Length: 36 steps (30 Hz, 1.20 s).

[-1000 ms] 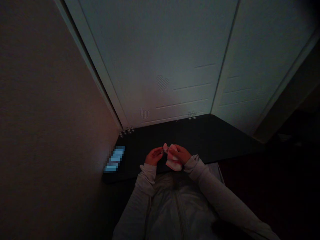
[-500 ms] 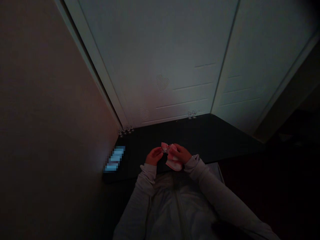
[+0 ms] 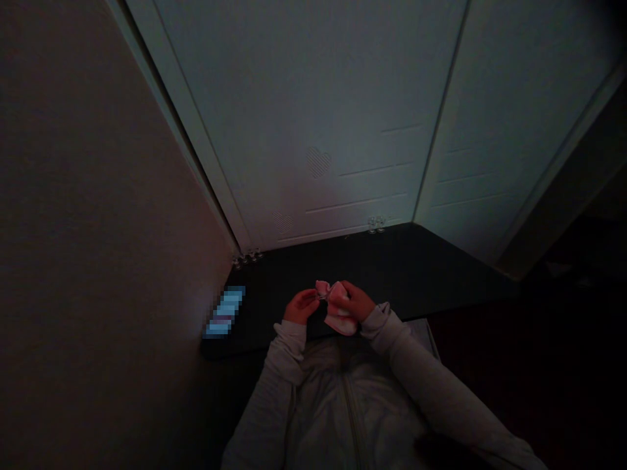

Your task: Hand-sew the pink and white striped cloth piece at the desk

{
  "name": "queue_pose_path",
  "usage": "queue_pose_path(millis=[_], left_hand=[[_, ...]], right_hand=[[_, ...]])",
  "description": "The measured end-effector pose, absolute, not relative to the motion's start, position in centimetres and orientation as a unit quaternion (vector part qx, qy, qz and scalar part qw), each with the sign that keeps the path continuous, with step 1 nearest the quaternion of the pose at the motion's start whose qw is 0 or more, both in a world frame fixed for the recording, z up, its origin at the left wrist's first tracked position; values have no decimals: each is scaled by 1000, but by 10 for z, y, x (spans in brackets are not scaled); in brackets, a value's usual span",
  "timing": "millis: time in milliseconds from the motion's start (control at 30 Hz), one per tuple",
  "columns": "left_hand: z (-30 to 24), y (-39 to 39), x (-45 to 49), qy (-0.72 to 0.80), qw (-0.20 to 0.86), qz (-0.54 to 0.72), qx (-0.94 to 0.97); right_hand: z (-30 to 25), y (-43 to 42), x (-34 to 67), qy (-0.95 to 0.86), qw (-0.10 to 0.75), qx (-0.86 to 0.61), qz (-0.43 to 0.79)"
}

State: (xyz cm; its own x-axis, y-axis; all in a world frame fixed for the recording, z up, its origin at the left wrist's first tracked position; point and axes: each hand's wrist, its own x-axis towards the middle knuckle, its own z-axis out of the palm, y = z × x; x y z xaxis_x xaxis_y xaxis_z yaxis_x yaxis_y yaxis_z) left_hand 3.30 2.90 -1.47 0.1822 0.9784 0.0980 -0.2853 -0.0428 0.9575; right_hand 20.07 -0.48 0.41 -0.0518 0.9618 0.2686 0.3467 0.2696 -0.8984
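Cloth [image 3: 341,322], pink, lower centre: right hand [image 3: 361,304] grips it, likely for steadiness; left hand [image 3: 300,307], fingers curled alongside, hold unclear.

Pink cloth [image 3: 340,321] held at dark desk [image 3: 416,271]

The right grip [image 3: 361,305] pinched the bunched cloth; the left grip [image 3: 300,308] curled beside its gathered end. A glowing, pixelated patch [image 3: 226,311] lay at left, and small clear pieces [image 3: 376,224] stood by the white panel [image 3: 294,98].
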Motion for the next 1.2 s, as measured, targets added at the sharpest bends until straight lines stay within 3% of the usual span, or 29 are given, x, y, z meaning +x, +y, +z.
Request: queue_pose_path(millis=[767,1200], left_hand=[[-6,22,34,333,585,525,520],[-4,19,35,338,589,501,536]], right_hand=[[2,-7,197,-622,490,-501,349],[3,-6,196,-640,463,-542,286]])
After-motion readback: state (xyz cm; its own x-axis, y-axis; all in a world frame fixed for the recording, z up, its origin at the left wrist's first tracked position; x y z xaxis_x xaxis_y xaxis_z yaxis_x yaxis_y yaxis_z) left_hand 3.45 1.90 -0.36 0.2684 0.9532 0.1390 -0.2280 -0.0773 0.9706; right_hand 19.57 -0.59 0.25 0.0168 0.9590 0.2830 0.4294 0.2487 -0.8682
